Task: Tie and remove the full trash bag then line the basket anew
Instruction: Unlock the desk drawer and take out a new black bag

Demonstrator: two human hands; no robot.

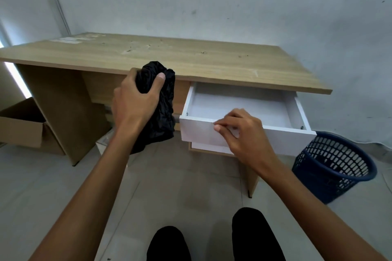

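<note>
Gripping a crumpled black trash bag (158, 104) at centre-left of the head view, the person's left hand (135, 99) has its fingers and thumb curled round the upper part of the wad, which hangs in the air in front of the wooden desk (191, 59) edge. The right hand (239, 131), at centre, pinches the top edge of the white drawer (244, 104) front, fingertips curled over it; the drawer stands pulled out. The bag looks thin, soft and very light, likely slippery film that will balloon and cling, so taking hold at its open hem rather than the bunched middle should serve best for spreading it. As held, its long axis runs roughly vertical, the crushed top above the fist and a loose tail drooping toward the floor (63, 176); where the mouth lies cannot be told. The blue mesh basket (333, 165) sits on the floor at lower right, beside the desk, tipped toward the camera, unlined. A cardboard box (23, 125) rests at far left.
</note>
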